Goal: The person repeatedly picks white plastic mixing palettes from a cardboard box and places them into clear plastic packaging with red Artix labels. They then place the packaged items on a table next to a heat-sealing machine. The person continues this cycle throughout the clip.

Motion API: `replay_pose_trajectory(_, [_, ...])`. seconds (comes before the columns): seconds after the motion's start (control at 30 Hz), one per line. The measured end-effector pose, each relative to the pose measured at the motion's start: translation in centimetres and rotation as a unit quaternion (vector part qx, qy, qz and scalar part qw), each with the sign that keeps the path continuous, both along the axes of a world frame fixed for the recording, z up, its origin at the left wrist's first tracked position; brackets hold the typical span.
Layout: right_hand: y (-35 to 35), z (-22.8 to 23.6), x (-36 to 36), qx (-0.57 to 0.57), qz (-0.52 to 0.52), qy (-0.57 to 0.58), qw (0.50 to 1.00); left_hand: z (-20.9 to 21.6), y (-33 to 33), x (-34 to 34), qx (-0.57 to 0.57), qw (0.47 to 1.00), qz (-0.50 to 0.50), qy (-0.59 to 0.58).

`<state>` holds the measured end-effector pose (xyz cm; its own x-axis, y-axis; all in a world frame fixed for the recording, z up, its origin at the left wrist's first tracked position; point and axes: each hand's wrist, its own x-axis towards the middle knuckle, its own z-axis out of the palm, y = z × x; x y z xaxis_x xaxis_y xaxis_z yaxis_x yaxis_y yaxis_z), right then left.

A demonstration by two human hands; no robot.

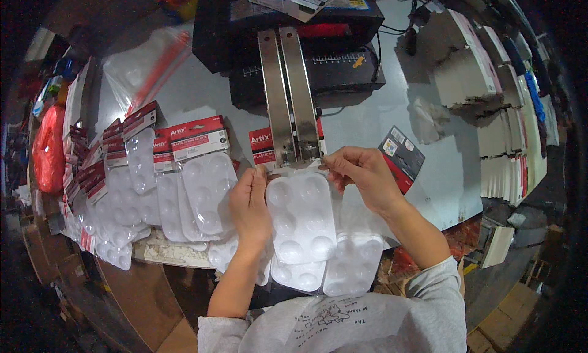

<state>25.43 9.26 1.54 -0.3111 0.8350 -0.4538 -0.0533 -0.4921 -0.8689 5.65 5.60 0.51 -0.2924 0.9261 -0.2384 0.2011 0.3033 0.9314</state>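
Observation:
My left hand (250, 204) and my right hand (361, 172) hold a white plastic paint palette with round wells (301, 218) in a clear bag. The left hand grips its left edge. The right hand pinches the top right corner near two upright metal bars (288, 89) of a black sealing machine (306, 46). More white palettes (355, 264) lie under it, by my lap.
Several bagged palettes with red header cards (196, 169) lie fanned out at the left on the grey table (380, 117). A loose red and black card (401, 157) lies at the right. Stacked white boxes (490, 95) stand at the far right, clear bags (144, 65) at the back left.

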Motion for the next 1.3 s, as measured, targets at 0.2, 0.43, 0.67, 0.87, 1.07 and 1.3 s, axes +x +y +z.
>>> replay_pose_trajectory(0.2, [0.1, 1.3, 3.6, 0.192, -0.060, -0.144, 0.969, 2.3, -1.3, -2.7, -0.027, 0.992, -0.033, 0.117])
replay_pose_trajectory(0.43, [-1.8, -0.8, 8.0, 0.283, -0.015, -0.537, 0.795, 6.0, 1.5, -12.9, 0.052, 0.897, 0.000, 0.438])
replay_pose_trajectory(0.67, [-2.7, -3.1, 7.9, 0.284, 0.083, -0.606, 0.738, 2.1, -0.4, -8.4, 0.031, 0.750, -0.216, 0.624])
replay_pose_trajectory(0.87, [-2.9, -2.5, 8.3, 0.290, 0.091, -0.594, 0.745, 3.0, 0.4, -13.8, 0.045, 0.692, -0.142, 0.707])
replay_pose_trajectory(1.07, [-3.2, -2.6, 7.7, 0.276, 0.078, -0.607, 0.741, 0.8, -5.3, -12.0, 0.172, 0.808, -0.122, 0.551])
replay_pose_trajectory(1.3, [-3.9, -2.8, 7.6, 0.304, 0.044, -0.591, 0.745, -1.3, -6.7, -8.9, -0.009, 0.872, -0.047, 0.487])
